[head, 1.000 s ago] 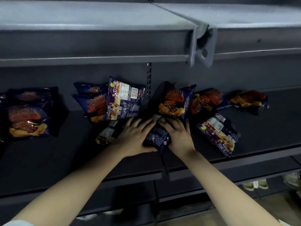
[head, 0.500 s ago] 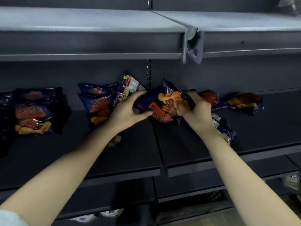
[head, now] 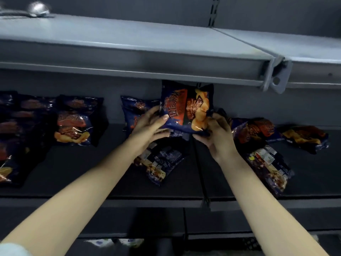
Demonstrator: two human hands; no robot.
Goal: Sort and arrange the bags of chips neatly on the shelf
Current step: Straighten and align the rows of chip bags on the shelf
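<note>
Centrally, one chip bag (head: 186,109) is gripped from both sides: the left hand (head: 147,126) is curled round its lower left edge with the thumb laid across the front, and the right hand (head: 215,137) is clasped on its lower right corner. The bag is held upright with its printed front turned to the camera, its top edge close under the lip of the upper shelf (head: 129,45). Directly below the hands, a face-down bag (head: 162,163) is laid flat on the lower shelf (head: 83,172), its label side showing. Just behind the left hand, two standing bags (head: 132,106) are propped against the back wall and partly hidden by the fingers. To the right of the right hand, a slumped bag (head: 254,130) is seen on its side, a second label-up bag (head: 267,167) is laid nearer the shelf edge, and a far-right bag (head: 304,136) is laid flat, apart from the others. Well to the left, an upright bag (head: 73,124) is stood at the back, with more dark bags (head: 11,135) stacked beside it at the frame's edge. A metal bracket (head: 276,76) is fixed where the two upper shelf boards are joined
</note>
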